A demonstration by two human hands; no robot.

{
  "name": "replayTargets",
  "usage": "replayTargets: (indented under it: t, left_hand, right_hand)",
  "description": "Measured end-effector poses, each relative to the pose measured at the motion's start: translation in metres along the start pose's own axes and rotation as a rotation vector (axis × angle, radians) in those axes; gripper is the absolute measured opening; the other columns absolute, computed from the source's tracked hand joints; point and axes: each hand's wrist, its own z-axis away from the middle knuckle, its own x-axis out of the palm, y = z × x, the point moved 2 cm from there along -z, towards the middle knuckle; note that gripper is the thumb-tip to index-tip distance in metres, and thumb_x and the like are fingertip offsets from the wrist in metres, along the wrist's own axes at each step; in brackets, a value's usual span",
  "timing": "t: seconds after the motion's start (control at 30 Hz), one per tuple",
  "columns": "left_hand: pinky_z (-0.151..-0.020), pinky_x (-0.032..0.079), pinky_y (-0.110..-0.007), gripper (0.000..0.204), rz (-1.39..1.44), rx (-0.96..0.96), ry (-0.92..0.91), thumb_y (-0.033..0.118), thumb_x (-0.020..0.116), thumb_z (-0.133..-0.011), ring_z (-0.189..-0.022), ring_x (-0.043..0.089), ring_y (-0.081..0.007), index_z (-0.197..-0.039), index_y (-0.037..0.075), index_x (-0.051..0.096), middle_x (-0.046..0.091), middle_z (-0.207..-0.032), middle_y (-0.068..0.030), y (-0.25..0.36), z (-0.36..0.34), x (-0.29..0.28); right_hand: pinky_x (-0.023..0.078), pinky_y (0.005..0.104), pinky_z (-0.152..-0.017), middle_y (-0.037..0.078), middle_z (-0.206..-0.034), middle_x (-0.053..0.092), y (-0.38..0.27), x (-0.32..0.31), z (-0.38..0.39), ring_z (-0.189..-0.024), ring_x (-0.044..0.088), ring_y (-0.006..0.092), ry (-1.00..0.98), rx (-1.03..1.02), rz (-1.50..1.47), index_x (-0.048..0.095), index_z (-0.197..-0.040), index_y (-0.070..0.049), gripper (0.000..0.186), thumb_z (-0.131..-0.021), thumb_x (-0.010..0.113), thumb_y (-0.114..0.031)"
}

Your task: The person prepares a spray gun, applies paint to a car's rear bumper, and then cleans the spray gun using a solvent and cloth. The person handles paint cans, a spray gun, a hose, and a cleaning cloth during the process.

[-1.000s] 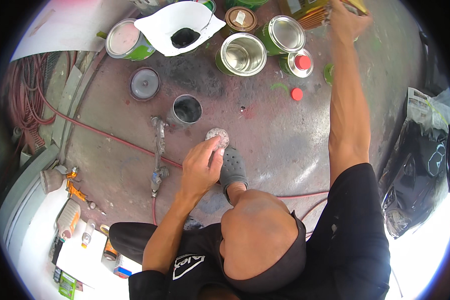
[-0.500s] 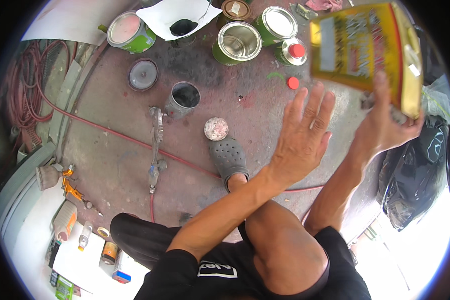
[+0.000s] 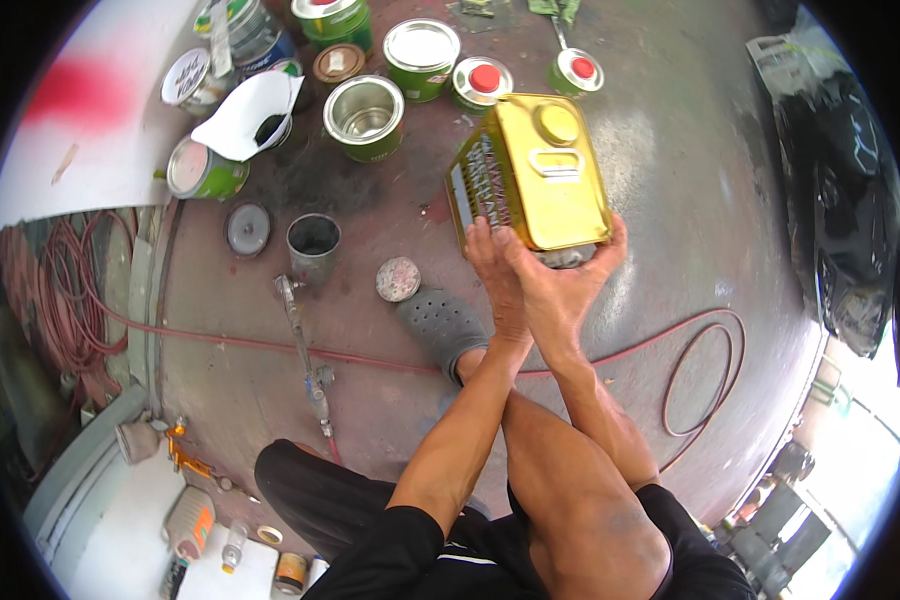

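Observation:
A yellow rectangular metal can (image 3: 562, 200) is held up over the floor between both my hands. Its top, with a round yellow cap and a folded handle, faces me. My left hand (image 3: 497, 280) presses its fingers against the can's near left side. My right hand (image 3: 568, 295) wraps the near right edge, thumb and fingers spread around it. The two wrists are close together. Beyond the can stand a green tin with a red cap (image 3: 482, 82) and an open, silver-lined tin (image 3: 364, 115). A dark open cup (image 3: 313, 240) stands to the left.
A spray gun (image 3: 305, 345) lies on the floor, its red hose (image 3: 240, 340) crossing near my grey clog (image 3: 440, 325). A speckled round lid (image 3: 398, 279) touches the clog's toe. Black plastic bags (image 3: 850, 220) lie far right. More tins (image 3: 422, 55) line the back.
The yellow can has come left and nearer, with its top turned toward me. My left hand, apart from it before, is now on it. The whole view has shifted too.

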Motion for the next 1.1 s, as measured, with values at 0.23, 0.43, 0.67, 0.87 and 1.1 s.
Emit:
replayTargets:
  t: [0.23,0.43,0.67,0.87,1.1]
  left_hand:
    - [-0.126,0.029,-0.066,0.131,0.104,-0.142,0.059,0.039,0.091,-0.085,-0.158,0.026,-0.0521,-0.172,0.001,0.001,0.025,-0.167,-0.0309,-0.014,-0.058,-0.026]
    - [-0.129,0.029,-0.052,0.138,0.248,-0.126,0.037,0.023,0.098,-0.076,-0.156,0.034,-0.0434,-0.171,-0.005,0.001,0.033,-0.166,-0.0298,-0.02,-0.1,-0.064]
    - [-0.115,0.047,-0.045,0.135,0.315,0.007,-0.223,0.011,0.1,-0.07,-0.139,0.053,-0.0296,-0.169,0.0,0.009,0.042,-0.155,-0.0198,-0.016,-0.092,-0.176]
    - [-0.118,0.046,-0.044,0.139,0.306,-0.111,-0.508,0.023,0.101,-0.068,-0.142,0.053,-0.0325,-0.17,-0.006,0.011,0.046,-0.154,-0.0222,0.006,-0.08,-0.255]
    - [-0.118,0.043,-0.049,0.132,0.047,-0.126,-0.69,0.036,0.098,-0.068,-0.14,0.053,-0.0408,-0.169,-0.008,0.026,0.047,-0.157,-0.0279,0.022,-0.078,-0.295]
  right_hand:
    - [0.055,0.0294,-0.097,0.006,-0.122,0.071,-0.003,-0.04,0.022,-0.111,0.067,0.0138,-0.465,0.221,-0.118,0.063,-0.145,0.001,0.054,-0.092,0.072,-0.003]
    - [0.061,0.0393,-0.09,0.016,-0.119,0.073,0.07,-0.093,0.006,-0.106,0.073,0.0238,-0.531,0.529,-0.831,0.068,-0.131,0.004,0.041,-0.095,0.054,-0.011]
    - [0.067,0.0469,-0.088,0.022,-0.125,0.072,0.033,-0.072,-0.048,-0.103,0.076,0.0305,-0.266,0.721,-1.05,0.059,-0.137,0.006,0.058,-0.108,0.056,-0.044]
    - [0.066,0.0316,-0.071,0.021,-0.118,0.073,0.055,-0.024,-0.06,-0.092,0.077,0.0221,-0.311,0.654,-0.859,0.049,-0.149,0.002,0.056,-0.105,0.074,-0.023]
    - [0.067,0.0369,-0.077,0.019,-0.106,0.076,0.049,0.039,-0.031,-0.088,0.077,0.0239,-0.644,0.911,-1.106,0.068,-0.121,0.0,0.045,-0.11,0.063,-0.044]
